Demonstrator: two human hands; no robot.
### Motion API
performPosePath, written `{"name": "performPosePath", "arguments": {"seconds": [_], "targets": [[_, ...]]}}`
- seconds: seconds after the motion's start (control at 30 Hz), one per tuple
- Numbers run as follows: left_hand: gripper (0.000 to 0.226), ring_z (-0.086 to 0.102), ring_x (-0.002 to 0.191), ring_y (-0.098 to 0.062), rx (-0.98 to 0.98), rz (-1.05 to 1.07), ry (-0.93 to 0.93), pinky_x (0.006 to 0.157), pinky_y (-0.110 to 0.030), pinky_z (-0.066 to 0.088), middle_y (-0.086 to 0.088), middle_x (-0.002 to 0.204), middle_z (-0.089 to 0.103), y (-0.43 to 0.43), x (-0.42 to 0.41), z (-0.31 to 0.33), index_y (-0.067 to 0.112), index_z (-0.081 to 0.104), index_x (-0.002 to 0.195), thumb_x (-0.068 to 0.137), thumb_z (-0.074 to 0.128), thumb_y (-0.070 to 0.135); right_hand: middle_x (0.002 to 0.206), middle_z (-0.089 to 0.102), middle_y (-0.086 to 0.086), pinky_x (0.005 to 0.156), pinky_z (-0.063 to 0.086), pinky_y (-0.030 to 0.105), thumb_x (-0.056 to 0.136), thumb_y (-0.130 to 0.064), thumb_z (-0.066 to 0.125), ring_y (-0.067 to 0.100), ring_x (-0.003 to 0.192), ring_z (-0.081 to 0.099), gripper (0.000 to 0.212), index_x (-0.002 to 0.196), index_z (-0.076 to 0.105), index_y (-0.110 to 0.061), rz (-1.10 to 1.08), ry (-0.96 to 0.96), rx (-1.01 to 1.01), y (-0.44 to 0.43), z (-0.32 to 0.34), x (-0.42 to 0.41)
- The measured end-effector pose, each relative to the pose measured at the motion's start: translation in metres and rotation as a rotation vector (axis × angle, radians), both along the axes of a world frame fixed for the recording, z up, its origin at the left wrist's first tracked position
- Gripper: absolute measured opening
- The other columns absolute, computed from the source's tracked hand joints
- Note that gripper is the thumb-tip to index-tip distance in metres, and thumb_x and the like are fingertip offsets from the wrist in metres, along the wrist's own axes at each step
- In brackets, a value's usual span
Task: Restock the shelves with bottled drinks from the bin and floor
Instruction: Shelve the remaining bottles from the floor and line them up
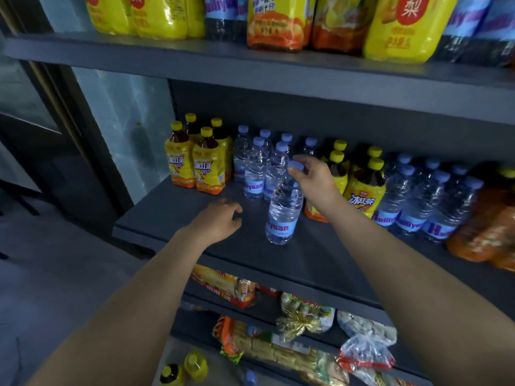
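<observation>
A clear water bottle [282, 213] with a blue label and a pale blue cap stands upright on the dark middle shelf [320, 257], in front of a cluster of the same water bottles [256, 168]. My right hand [313, 176] pinches its cap from the right. My left hand [220, 221] hovers over the shelf just left of the bottle, fingers loosely curled and holding nothing. Yellow-capped iced tea bottles [195, 165] stand at the shelf's left end.
More iced tea bottles [362, 188] and water bottles [418, 199] fill the shelf's right side. The top shelf [250, 65] carries large yellow and orange bottles. Snack bags [278, 349] lie on the lower shelves. Two yellow-capped bottles [184, 369] stand on the floor below.
</observation>
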State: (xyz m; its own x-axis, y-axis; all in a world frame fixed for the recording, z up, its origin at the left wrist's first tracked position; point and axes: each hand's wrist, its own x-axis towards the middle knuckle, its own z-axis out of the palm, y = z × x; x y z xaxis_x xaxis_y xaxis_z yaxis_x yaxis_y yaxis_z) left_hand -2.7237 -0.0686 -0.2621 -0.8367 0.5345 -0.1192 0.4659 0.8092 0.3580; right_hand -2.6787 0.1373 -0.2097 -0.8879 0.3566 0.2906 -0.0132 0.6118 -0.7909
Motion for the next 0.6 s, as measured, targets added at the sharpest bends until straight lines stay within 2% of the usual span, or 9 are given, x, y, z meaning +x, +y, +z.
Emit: {"name": "performPosePath", "arguments": {"seconds": [0.17,0.27,0.4,0.5,0.6], "targets": [[0.036,0.038,0.130,-0.021,-0.003,-0.122,-0.025,0.107,-0.038,0.035,-0.003,0.141,0.040,0.020,-0.028,-0.014,0.017,0.049,0.129,0.095,0.044,0.028,0.118,0.061,0.017,0.074,0.033,0.013,0.090,-0.008,0.058,0.014,0.094,0.048,0.035,0.124,0.055,0.002,-0.129,-0.010,-0.017,0.009,-0.012,-0.007],[0.037,0.039,0.130,-0.019,0.001,-0.203,-0.066,0.107,-0.036,0.035,-0.002,0.141,0.040,0.027,-0.045,-0.021,0.017,0.048,0.130,0.095,0.043,0.029,0.121,0.060,0.016,0.076,0.032,0.014,0.091,-0.010,0.057,0.013,0.095,0.046,0.038,0.128,0.053,0.000,-0.213,-0.030,0.016,0.013,-0.014,-0.015],[0.037,0.043,0.126,-0.019,0.014,-0.274,-0.089,0.106,-0.038,0.037,-0.001,0.140,0.039,0.035,-0.060,-0.037,0.015,0.048,0.129,0.095,0.043,0.027,0.119,0.059,0.013,0.079,0.035,0.015,0.090,-0.007,0.057,0.022,0.107,0.053,0.038,0.128,0.052,0.000,-0.294,-0.021,0.010,0.017,-0.018,-0.027],[0.037,0.044,0.125,-0.019,0.000,-0.305,-0.098,0.104,-0.039,0.039,-0.002,0.138,0.041,0.043,-0.068,-0.052,0.014,0.048,0.129,0.094,0.044,0.027,0.115,0.056,0.007,0.076,0.034,0.011,0.090,-0.006,0.056,0.014,0.100,0.049,0.038,0.128,0.052,-0.001,-0.335,-0.018,-0.024,0.022,-0.022,-0.036],[0.036,0.044,0.125,-0.019,-0.010,-0.324,-0.114,0.103,-0.040,0.039,-0.001,0.138,0.041,0.050,-0.073,-0.069,0.015,0.048,0.129,0.094,0.044,0.027,0.120,0.058,0.014,0.081,0.038,0.017,0.089,-0.006,0.057,0.013,0.097,0.047,0.037,0.126,0.054,-0.002,-0.368,-0.029,-0.006,0.030,-0.033,-0.045]]}}
